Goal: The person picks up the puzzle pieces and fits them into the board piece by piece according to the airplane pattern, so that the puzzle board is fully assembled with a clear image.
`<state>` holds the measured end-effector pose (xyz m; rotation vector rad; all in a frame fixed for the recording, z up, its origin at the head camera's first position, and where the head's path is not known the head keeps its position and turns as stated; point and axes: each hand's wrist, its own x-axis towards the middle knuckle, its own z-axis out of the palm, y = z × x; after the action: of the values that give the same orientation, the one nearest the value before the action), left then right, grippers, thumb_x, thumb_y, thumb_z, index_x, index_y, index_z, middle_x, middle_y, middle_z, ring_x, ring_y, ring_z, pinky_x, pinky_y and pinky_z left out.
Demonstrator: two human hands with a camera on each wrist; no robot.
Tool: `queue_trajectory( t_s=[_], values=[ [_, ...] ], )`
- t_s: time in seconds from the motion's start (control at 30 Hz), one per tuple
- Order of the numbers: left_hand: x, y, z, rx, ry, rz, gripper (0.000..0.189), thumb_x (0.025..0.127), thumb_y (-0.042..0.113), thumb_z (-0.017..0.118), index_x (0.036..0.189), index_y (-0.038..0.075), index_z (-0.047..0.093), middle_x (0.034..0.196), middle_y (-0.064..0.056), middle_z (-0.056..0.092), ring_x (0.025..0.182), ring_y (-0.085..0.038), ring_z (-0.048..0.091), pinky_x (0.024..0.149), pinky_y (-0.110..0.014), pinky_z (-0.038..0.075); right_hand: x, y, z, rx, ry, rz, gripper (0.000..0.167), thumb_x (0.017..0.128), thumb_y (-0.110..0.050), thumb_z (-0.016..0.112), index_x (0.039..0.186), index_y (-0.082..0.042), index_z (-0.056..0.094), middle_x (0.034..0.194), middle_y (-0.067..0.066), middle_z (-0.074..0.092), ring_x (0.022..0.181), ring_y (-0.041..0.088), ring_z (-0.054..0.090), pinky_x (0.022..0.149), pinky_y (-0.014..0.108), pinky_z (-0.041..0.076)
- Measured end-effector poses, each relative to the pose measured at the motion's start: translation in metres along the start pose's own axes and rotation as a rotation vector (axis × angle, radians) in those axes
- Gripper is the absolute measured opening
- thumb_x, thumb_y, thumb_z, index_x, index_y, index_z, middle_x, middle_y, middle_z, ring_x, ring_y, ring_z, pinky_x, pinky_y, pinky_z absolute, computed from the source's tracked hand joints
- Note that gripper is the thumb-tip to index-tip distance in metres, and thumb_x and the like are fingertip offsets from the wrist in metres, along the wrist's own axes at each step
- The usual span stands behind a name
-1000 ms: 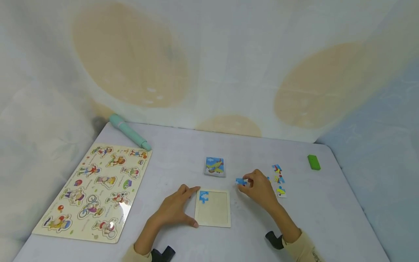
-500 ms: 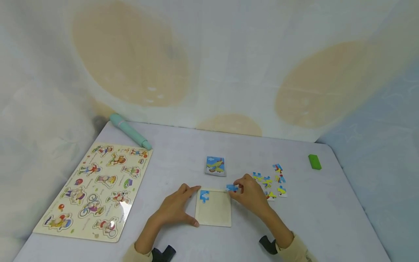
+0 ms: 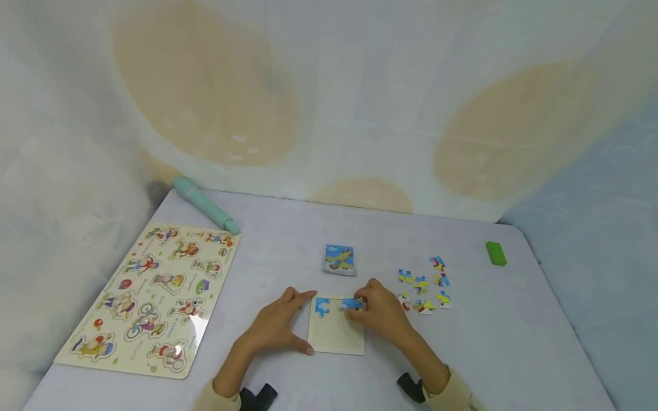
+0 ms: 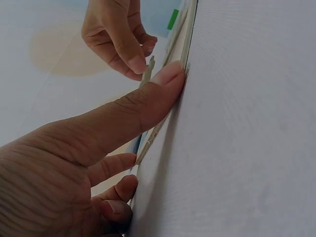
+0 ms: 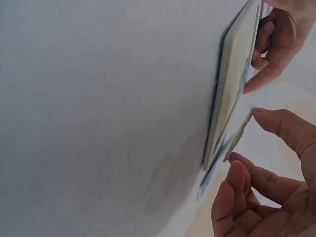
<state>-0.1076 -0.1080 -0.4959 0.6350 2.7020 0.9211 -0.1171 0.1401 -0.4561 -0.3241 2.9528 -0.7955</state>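
Touching the tray [image 3: 336,337] on its left edge, the left hand [image 3: 275,323] has thumb and fingers spread. Angled inward, the right hand [image 3: 385,315] pinches a blue puzzle piece [image 3: 350,303] above the tray's far right corner.

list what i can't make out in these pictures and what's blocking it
Head: part of the held puzzle piece, behind the right hand.
Head: small print on the picture board, too small to read.
Right wrist: the piece's printed face, since it is seen edge-on.
Right wrist: the rest of the left hand, cut off by the picture's edge.
Left wrist: part of the cream tray, behind the left hand.
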Motion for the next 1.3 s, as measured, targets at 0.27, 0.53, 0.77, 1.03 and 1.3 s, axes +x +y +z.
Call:
queue_trajectory(
  t_s=[0.27,0.53,0.77,1.03,1.3],
  values=[
    [0.001,0.001,0.0,0.0,0.002,0.0,0.109,0.055,0.047,0.095,0.148,0.018,0.046,0.106,0.003,0.046,0.084,-0.012,0.044,0.07,-0.025,0.041,0.004,-0.015,0.007,-0.053,-0.045,-0.001,0.034,0.077,-0.024,0.084,0.097,0.002,0.076,0.085,0.003,0.055,0.067,0.011,0.05,0.06,0.021,0.044],
    [0.001,-0.001,0.0,0.004,0.01,0.004,0.109,0.055,0.048,0.094,0.148,0.018,0.046,0.104,0.003,0.045,0.083,-0.011,0.043,0.068,-0.024,0.039,0.006,-0.019,0.021,-0.165,0.0,-0.067,0.036,0.078,-0.03,0.083,0.095,0.001,0.077,0.083,0.002,0.054,0.064,0.009,0.05,0.06,0.021,0.046],
    [0.001,-0.002,0.0,0.003,0.014,0.013,0.109,0.056,0.046,0.095,0.148,0.017,0.046,0.104,0.003,0.044,0.082,-0.012,0.043,0.068,-0.024,0.039,0.002,-0.02,0.024,-0.295,0.072,-0.169,0.041,0.079,-0.035,0.083,0.099,0.001,0.074,0.084,0.004,0.054,0.062,0.009,0.046,0.059,0.02,0.047],
    [0.0,-0.002,0.0,0.014,0.01,0.016,0.108,0.056,0.048,0.094,0.148,0.017,0.046,0.106,0.003,0.046,0.084,-0.011,0.044,0.07,-0.025,0.041,-0.016,-0.005,0.012,-0.424,0.051,-0.379,0.052,0.081,-0.044,0.08,0.122,-0.013,0.072,0.089,0.001,0.051,0.066,0.008,0.042,0.058,0.02,0.04],
    [0.0,-0.002,0.001,0.018,0.009,0.02,0.109,0.056,0.048,0.094,0.148,0.016,0.046,0.107,0.002,0.047,0.084,-0.011,0.045,0.07,-0.025,0.042,-0.027,0.008,0.011,-0.511,-0.003,-0.483,0.054,0.087,-0.053,0.069,0.132,-0.025,0.066,0.102,0.01,0.051,0.081,0.016,0.048,0.066,0.03,0.049]
  ],
)
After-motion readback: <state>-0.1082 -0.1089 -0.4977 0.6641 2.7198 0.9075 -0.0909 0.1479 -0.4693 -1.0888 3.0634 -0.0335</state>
